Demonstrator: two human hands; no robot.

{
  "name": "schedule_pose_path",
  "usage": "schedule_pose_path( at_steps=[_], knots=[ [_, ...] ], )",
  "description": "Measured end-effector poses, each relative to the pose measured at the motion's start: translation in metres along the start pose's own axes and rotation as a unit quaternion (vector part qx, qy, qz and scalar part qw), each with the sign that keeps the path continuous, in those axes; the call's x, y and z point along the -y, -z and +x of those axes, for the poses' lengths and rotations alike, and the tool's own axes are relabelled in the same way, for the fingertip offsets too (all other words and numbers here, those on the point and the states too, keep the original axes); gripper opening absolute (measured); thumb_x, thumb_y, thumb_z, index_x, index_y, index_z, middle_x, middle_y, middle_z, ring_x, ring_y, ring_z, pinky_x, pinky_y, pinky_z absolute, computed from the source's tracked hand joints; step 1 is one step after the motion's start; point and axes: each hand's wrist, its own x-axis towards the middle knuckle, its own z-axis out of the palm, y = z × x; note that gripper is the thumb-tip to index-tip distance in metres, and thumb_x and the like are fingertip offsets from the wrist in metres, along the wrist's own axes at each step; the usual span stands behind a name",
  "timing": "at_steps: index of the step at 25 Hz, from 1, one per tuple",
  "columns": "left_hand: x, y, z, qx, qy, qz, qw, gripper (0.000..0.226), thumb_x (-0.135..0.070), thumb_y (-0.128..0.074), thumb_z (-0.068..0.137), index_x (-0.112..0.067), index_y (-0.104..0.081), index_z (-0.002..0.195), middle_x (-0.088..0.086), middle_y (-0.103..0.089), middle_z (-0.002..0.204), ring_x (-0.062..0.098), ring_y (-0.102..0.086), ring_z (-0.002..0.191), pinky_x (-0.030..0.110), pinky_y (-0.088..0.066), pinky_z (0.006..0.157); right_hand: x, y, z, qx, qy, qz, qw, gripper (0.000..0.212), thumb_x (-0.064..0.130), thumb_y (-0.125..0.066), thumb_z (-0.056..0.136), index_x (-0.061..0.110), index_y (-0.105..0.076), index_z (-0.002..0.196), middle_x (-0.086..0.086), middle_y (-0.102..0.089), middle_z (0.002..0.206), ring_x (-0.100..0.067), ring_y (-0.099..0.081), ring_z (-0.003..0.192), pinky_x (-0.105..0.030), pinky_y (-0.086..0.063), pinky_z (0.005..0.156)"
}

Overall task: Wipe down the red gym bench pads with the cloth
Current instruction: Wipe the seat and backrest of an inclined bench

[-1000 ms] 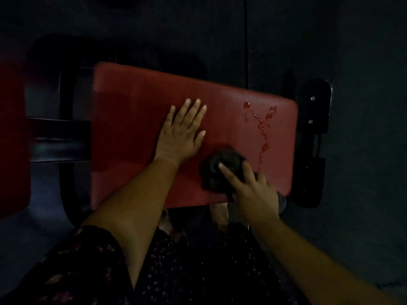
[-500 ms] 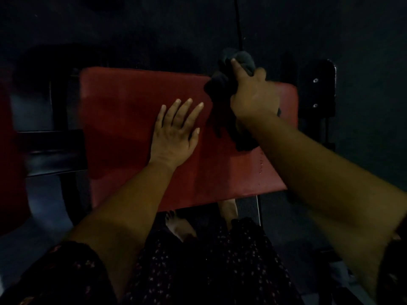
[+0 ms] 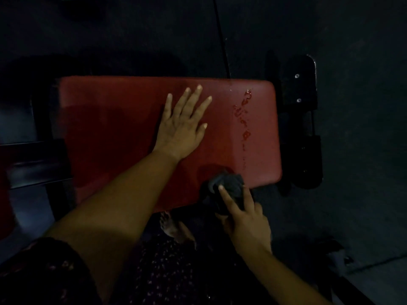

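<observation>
Red bench pad [image 3: 110, 128] fills the middle of the shot, long side running left to right, and the lighting is pretty dim, so small details are hard to make out. The dark grey cloth [image 3: 229, 186] is bunched into a wad at the pad's near edge, close to the near right corner. Part of it sits on the red surface and part hangs off the edge.

The right hand [image 3: 246, 223] is clamped on that wad. Its index finger lies stretched over the top and the rest of the fingers are wrapped round the lower part.

The left hand [image 3: 182, 126] is flat on the pad around the middle, palm down, fingers straight and spread, holding nothing.

A trail of wet droplets [image 3: 244, 119] runs along the right end of the pad, from near the far right corner down toward the cloth. The cloth isn't touching them.

Just past the right end there's a black metal bracket [image 3: 301, 106] with two small bolts. Below the near edge you can see a bare foot [image 3: 174, 230] on the dark floor [image 3: 352, 62], plus dark floral-print clothing [image 3: 167, 271] at the bottom of the view.
</observation>
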Motion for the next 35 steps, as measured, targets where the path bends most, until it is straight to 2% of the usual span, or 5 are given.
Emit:
schedule_pose_path(
  at_steps=[5, 16, 20, 26, 35],
  knots=[
    [0.013, -0.01, -0.007, 0.053, 0.01, 0.001, 0.999, 0.068, -0.052, -0.033, 0.1, -0.03, -0.002, 0.156, 0.002, 0.008, 0.165, 0.02, 0.011, 0.151, 0.05, 0.013, 0.117, -0.025, 0.032, 0.041, -0.095, 0.06, 0.0, 0.994, 0.074, 0.024, -0.068, 0.074, 0.042, -0.044, 0.142, -0.018, -0.052, 0.135, -0.037, -0.058, 0.078, -0.038, -0.047, 0.051],
    [0.008, -0.023, -0.013, 0.006, 0.018, 0.045, 0.999, 0.066, -0.056, -0.015, 0.098, -0.028, 0.0, 0.156, 0.003, 0.001, 0.165, 0.022, 0.003, 0.151, 0.052, 0.005, 0.118, 0.037, 0.152, 0.225, -0.134, 0.014, -0.018, 0.991, 0.064, 0.02, -0.049, 0.097, 0.044, -0.023, 0.15, -0.009, -0.034, 0.143, -0.034, -0.049, 0.112, -0.036, -0.038, 0.069],
    [0.001, -0.031, -0.014, -0.044, 0.037, 0.015, 0.998, 0.067, -0.052, -0.03, 0.095, -0.026, -0.018, 0.156, 0.002, -0.019, 0.162, 0.025, -0.013, 0.15, 0.059, -0.003, 0.117, 0.014, 0.125, 0.179, -0.075, -0.037, 0.126, 0.989, 0.073, 0.026, -0.058, 0.09, 0.049, -0.021, 0.149, -0.01, -0.036, 0.142, -0.034, -0.055, 0.111, -0.038, -0.048, 0.082],
    [-0.034, -0.03, -0.004, -0.107, 0.034, -0.013, 0.994, 0.069, -0.042, -0.044, 0.086, -0.029, -0.023, 0.151, 0.004, -0.026, 0.159, 0.029, -0.018, 0.146, 0.063, 0.003, 0.112, -0.037, 0.035, 0.034, -0.003, -0.02, 0.001, 1.0, 0.085, 0.036, -0.056, 0.089, 0.054, 0.002, 0.148, -0.013, -0.029, 0.148, -0.036, -0.051, 0.106, -0.043, -0.05, 0.07],
    [-0.036, -0.041, 0.012, -0.079, -0.02, 0.02, 0.996, 0.063, -0.046, -0.041, 0.093, -0.024, -0.034, 0.151, 0.005, -0.029, 0.159, 0.026, -0.021, 0.148, 0.054, -0.007, 0.118, -0.068, 0.084, 0.099, -0.16, 0.01, -0.059, 0.985, 0.076, 0.02, -0.073, 0.076, 0.043, -0.043, 0.142, -0.016, -0.05, 0.131, -0.04, -0.056, 0.086, -0.037, -0.043, 0.056]
  ],
)
